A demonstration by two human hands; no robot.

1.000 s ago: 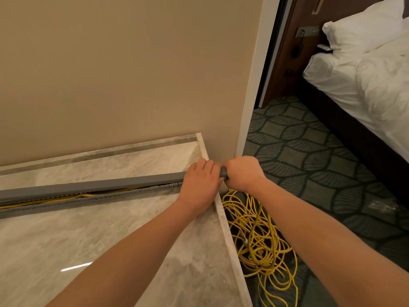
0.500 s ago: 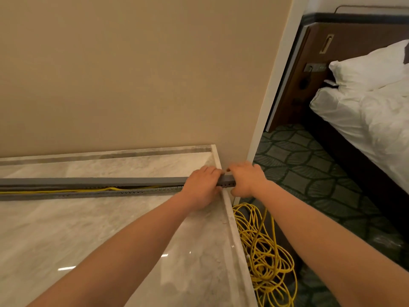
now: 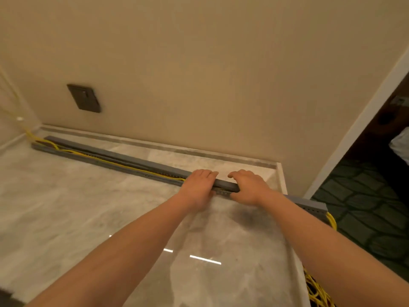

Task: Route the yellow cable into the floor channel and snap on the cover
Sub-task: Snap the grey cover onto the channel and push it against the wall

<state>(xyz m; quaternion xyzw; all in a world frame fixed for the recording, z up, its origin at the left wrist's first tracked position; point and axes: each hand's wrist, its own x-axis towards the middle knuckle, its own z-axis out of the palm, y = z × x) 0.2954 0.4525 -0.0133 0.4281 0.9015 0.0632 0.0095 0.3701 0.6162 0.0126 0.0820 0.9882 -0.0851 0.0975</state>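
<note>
A long grey floor channel (image 3: 66, 151) lies on the marble floor, running from the far left corner to the floor's right edge. The yellow cable (image 3: 124, 163) lies inside it and shows along the left stretch. The grey cover (image 3: 137, 159) sits over the channel, lifted at the left and down at the right end (image 3: 309, 203). My left hand (image 3: 198, 187) and my right hand (image 3: 249, 187) press on the cover side by side, fingers curled over its far edge. Spare yellow cable coils (image 3: 316, 289) lie beside the floor's right edge.
A beige wall (image 3: 199, 74) stands close behind the channel, with a dark wall plate (image 3: 84, 98) low at the left. The marble floor (image 3: 88, 218) ends in a raised border at the right, beyond which lies dark patterned carpet (image 3: 365, 207). A white bed corner (image 3: 401, 144) shows far right.
Both hands have shifted left along the cover, away from its right end. The view has swung left, so the channel's far left end and the wall plate show now.
</note>
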